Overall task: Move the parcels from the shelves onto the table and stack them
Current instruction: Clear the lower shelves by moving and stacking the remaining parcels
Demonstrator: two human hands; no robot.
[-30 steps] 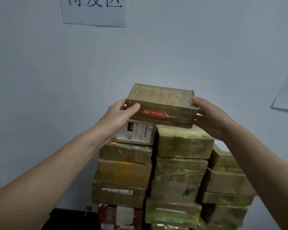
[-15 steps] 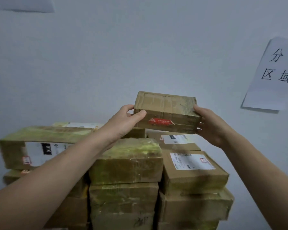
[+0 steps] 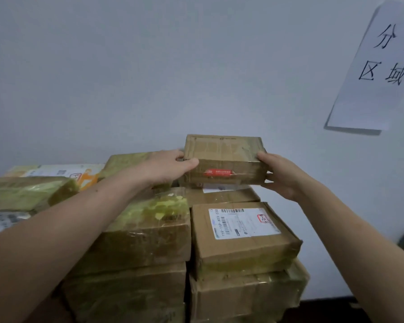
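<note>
Parcels (image 3: 135,241) stacked several layers deep fill 9 to 5 o'clock, a white-labelled parcel (image 3: 243,231) topping the column at 5. Beyond, just right of centre, the held parcel (image 3: 224,159) sits level over the rear column; whether it touches the one beneath cannot be told. Left hand (image 3: 166,167) and right hand (image 3: 282,176) clamp its short ends, fingers and thumbs curled round it. Much stacking looks done; release remains, and the shelves are out of view. Farthest, a paper sign (image 3: 378,73) hangs at 2 o'clock.
</note>
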